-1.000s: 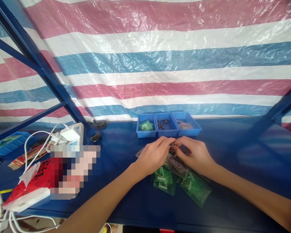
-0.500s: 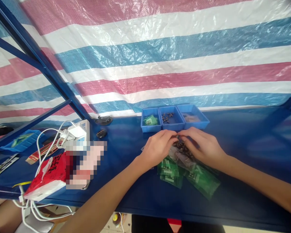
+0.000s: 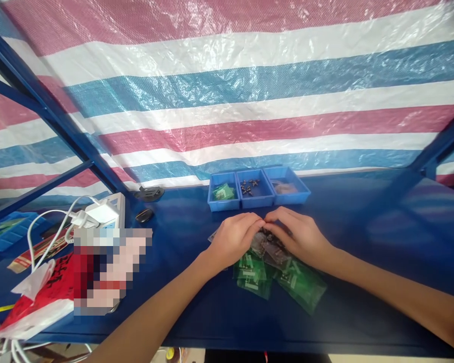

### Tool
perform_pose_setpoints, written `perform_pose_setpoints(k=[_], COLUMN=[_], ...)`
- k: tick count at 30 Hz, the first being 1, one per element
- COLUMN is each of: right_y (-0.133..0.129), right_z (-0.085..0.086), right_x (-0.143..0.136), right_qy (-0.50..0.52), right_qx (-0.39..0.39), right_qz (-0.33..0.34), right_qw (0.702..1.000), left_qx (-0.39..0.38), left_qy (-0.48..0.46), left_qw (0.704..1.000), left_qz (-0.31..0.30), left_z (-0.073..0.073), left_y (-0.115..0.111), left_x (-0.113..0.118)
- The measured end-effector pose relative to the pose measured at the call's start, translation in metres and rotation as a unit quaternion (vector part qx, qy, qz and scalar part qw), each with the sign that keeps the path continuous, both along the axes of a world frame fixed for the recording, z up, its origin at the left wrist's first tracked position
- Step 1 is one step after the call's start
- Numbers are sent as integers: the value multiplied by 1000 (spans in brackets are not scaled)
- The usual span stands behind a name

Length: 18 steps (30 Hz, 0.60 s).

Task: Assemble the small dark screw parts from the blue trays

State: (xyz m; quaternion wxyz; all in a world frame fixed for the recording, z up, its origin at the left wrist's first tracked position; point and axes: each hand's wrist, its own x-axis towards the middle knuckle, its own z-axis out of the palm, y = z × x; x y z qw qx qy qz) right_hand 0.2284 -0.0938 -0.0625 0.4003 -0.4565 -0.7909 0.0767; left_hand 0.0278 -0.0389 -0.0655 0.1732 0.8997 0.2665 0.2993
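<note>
My left hand point(image 3: 234, 238) and my right hand point(image 3: 301, 234) meet fingertip to fingertip over a small pile on the blue table point(image 3: 196, 312). Both are closed in a pinch; whatever sits between the fingertips is too small and hidden to make out. Under and between them lie small dark metal parts point(image 3: 270, 236), which look like screws, along with clear plastic bags point(image 3: 274, 254). Nearer to me, green plastic packets point(image 3: 252, 275) with white labels stick out of the pile. Another green packet point(image 3: 304, 288) slants out below my right hand.
Behind my hands stand three joined blue bins point(image 3: 255, 202), holding green packets point(image 3: 224, 191), small dark screws point(image 3: 246, 189) and clear bags point(image 3: 283, 188). Leftward are a black mouse point(image 3: 144, 216), a white power strip point(image 3: 119, 206) with cables, and a red-and-white bag point(image 3: 56, 290). A striped sheet point(image 3: 249, 91) hangs behind.
The camera view has shifted, so the table's things appear further left. My hands stay pinched together over the same pile, with their fingertips slightly moved.
</note>
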Motion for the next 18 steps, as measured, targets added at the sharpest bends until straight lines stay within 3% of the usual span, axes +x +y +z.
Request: perform_pose_setpoints(k=[4, 8, 12, 18], right_y=[-3, -2, 0, 1], right_z=[5, 8, 13, 18], right_x=[-7, -8, -5, -4], right_qy=[105, 195, 247, 231], right_qx=[-159, -254, -286, -277], right_qz=[-4, 18, 40, 35], right_qw=[982, 947, 925, 932], left_qx=[113, 147, 183, 191], left_qy=[-11, -38, -40, -48], left_qw=[993, 988, 982, 980], left_qz=[36, 30, 4, 19], left_z=[1, 7, 7, 2], left_y=[-3, -3, 0, 0], left_x=[-1, -2, -3, -2])
